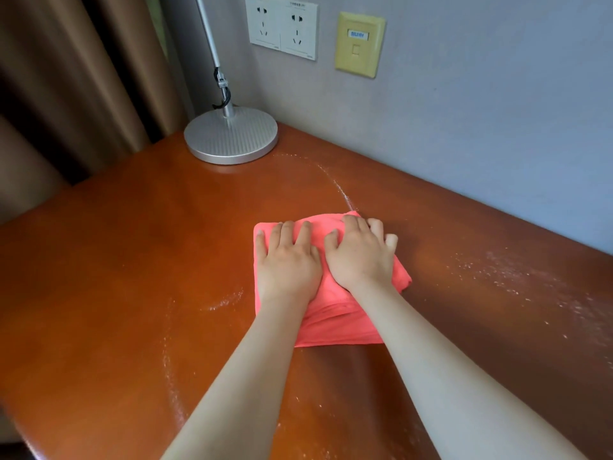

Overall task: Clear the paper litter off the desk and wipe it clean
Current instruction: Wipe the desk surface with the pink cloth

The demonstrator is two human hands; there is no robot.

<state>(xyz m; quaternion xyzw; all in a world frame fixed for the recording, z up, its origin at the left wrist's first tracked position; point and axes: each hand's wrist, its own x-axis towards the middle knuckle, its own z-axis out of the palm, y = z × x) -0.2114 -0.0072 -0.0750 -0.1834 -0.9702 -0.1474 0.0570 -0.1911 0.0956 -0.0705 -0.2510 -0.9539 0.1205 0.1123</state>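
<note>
I see a glossy orange-brown wooden table (132, 260), smooth and reflective, its far edge pushed against a pale grey-blue wall (481, 111). Brown curtains (83, 78) hang in folds at the far left corner. On the wall are a white double power socket (282, 26) and, just right of it, a yellowish square plate (360, 44) with a small label I can't read.

At the far left corner of the table stands a lamp base (231, 135), a round, flat silver metal disc with fine ribbing on top; a thin metal pole rises from it and leaves the frame.

A folded pink cloth (335, 320), soft and roughly rectangular, lies flat on the table near the middle, slightly right. My left hand (287, 260) presses on its left part, fingers straight and a little spread, palm down. My right hand (360, 252) presses just beside it, also palm down, fingertips curling a bit over the far edge of the cloth. The two hands touch side by side.

White powdery specks (530, 287) scatter across the right side of the table. A thin curved white streak (331, 180) runs from near the lamp base to the cloth's far edge, and fainter smears (225, 302) sit left of the cloth. No paper litter in view.
</note>
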